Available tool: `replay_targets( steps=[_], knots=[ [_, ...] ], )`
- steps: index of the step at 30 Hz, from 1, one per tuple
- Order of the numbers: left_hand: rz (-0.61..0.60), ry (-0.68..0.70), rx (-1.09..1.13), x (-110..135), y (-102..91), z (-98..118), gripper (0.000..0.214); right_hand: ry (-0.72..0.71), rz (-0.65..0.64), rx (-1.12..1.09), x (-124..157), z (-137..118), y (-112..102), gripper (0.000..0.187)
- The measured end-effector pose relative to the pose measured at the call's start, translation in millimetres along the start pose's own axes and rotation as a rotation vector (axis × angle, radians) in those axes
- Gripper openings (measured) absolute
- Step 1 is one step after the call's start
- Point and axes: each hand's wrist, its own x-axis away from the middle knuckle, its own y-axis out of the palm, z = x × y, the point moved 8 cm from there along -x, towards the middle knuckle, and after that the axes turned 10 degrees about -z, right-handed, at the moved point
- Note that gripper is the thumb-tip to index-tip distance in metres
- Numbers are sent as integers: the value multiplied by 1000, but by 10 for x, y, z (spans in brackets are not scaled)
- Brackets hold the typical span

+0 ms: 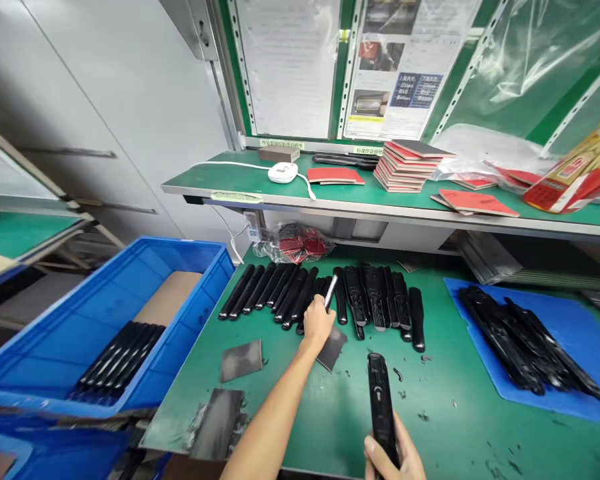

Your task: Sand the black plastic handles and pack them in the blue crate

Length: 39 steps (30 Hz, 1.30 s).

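Note:
My left hand (318,323) reaches out over the green table (330,413) and is closed around a small silvery tool (331,291), its tip up against the row of long black plastic parts (300,293). Near the bottom edge my right hand (393,457) grips one long black plastic part (380,400) by its near end, with the part pointing away from me. A grey abrasive sheet (333,348) lies just under my left hand.
A blue crate (80,333) at the left holds more black parts on cardboard. A blue mat (570,333) at the right carries a pile of black parts. Two grey sheets (241,360) lie near the front. The shelf above has red pads (410,167) and a white device (283,173).

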Motion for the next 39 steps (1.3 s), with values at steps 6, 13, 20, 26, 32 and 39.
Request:
replay_targets(
  steps=[6, 13, 20, 26, 32, 39],
  knots=[
    [-30, 13, 509, 1050, -1419, -847, 48, 58, -363, 315, 30, 74, 795, 66],
    [452, -324, 859, 2727, -2429, -2284, 64, 25, -842, 955, -146, 288, 1670, 73],
    [476, -468, 641, 3473, -2138, -2465, 57, -666, -956, 1839, -282, 657, 2180, 64],
    [320, -390, 854, 3293, -2299, -2469, 62, -802, -989, 1961, -243, 805, 2408, 85],
    [-36, -345, 855, 2812, -2474, -2457, 70, -796, -963, 1908, 106, 779, 2218, 58],
    [-90, -288, 651, 2280, -2527, -2342, 46, -343, -595, 1455, -171, 326, 1691, 48]
  ],
)
